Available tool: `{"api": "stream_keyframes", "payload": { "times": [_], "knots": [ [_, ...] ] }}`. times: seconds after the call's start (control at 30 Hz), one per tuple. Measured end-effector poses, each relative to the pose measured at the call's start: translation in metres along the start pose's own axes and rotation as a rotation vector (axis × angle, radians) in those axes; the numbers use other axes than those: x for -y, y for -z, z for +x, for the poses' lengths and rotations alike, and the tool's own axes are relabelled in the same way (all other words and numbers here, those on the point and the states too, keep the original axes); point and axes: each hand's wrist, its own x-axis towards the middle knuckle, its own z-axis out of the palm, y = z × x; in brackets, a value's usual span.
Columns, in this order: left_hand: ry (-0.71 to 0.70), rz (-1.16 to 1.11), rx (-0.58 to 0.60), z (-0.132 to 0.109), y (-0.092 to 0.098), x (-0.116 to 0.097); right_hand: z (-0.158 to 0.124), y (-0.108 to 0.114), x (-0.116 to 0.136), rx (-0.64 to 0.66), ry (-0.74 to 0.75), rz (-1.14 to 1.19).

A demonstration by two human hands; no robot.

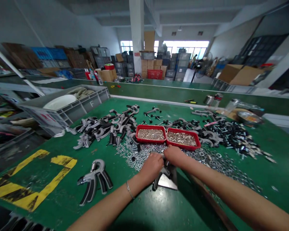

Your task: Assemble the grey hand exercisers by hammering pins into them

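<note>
My left hand (152, 164) is closed around a grey-and-black hand gripper part, whose black handle (156, 183) sticks out below my fingers. Close beside it, my right hand (174, 156) is bent with its fingers pressed together at the same piece; what they pinch is hidden. Under both hands stands a small metal fixture (168, 181). Just beyond are two red trays, the left one (151, 141) with tiny metal pieces and the right one (197, 147) with small pins. Loose nuts and washers (137, 158) surround them. An assembled hand gripper (96, 176) with a spring lies to the left.
Grey-and-black handle parts (108, 126) are heaped behind on the left. Black-headed screws (238, 138) form a pile at right. A grey crate (86, 106) stands at the far left, and yellow-black tape (31, 179) marks the green tabletop. Metal bowl (249, 118) sits back right.
</note>
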Motion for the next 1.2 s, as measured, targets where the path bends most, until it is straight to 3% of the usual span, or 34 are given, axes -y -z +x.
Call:
{"api": "stream_keyframes", "payload": {
  "times": [0.1, 0.23, 0.4, 0.53, 0.77, 0.93, 1.2],
  "knots": [
    [-0.101, 0.095, -0.007, -0.003, -0.003, -0.002, -0.012, -0.001, 0.001, -0.033, -0.041, -0.004],
    [-0.09, 0.086, -0.018, -0.021, 0.0, -0.01, -0.019, -0.004, 0.011, -0.108, -0.035, 0.064],
    [-0.082, 0.044, 0.022, -0.043, 0.009, -0.016, -0.028, -0.018, -0.001, -0.185, -0.065, 0.212],
    [-0.116, -0.049, 0.039, -0.044, 0.015, -0.011, -0.044, -0.031, -0.015, -0.263, -0.091, 0.345],
    [-0.016, -0.173, -0.043, -0.047, 0.007, -0.007, -0.065, -0.044, -0.024, -0.413, -0.218, 0.497],
    [0.003, -0.215, -0.055, -0.047, 0.004, -0.007, -0.061, -0.044, -0.013, -0.504, -0.225, 0.492],
    [0.011, -0.25, -0.061, -0.046, 0.007, -0.007, -0.052, -0.051, -0.002, -0.526, -0.244, 0.417]
  ]
}}
